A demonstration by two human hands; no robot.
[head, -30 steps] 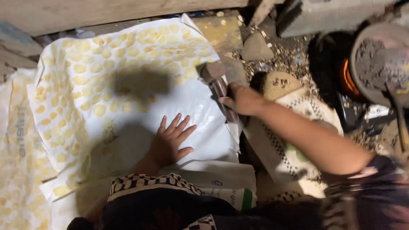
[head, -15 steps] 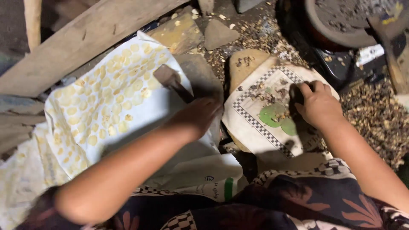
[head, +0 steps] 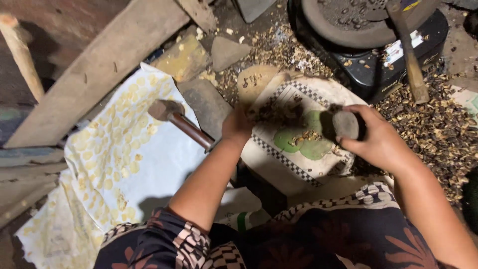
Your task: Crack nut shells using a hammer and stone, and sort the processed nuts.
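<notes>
Two bare forearms, no watch or rings visible. Left hand (head: 238, 125) and right hand (head: 374, 138) uncovered. Short sleeves, dark fabric with pinkish-brown leaf/floral print; left sleeve (head: 172, 238) also has pale blocky patches. Black-and-white checkered trim band (head: 318, 206) runs along garment edge over lap.

The hammer (head: 175, 117) lies on the sheet (head: 149, 164), left of the cloth-covered block (head: 294, 149); what may be husks (head: 438, 129) lie right.
</notes>
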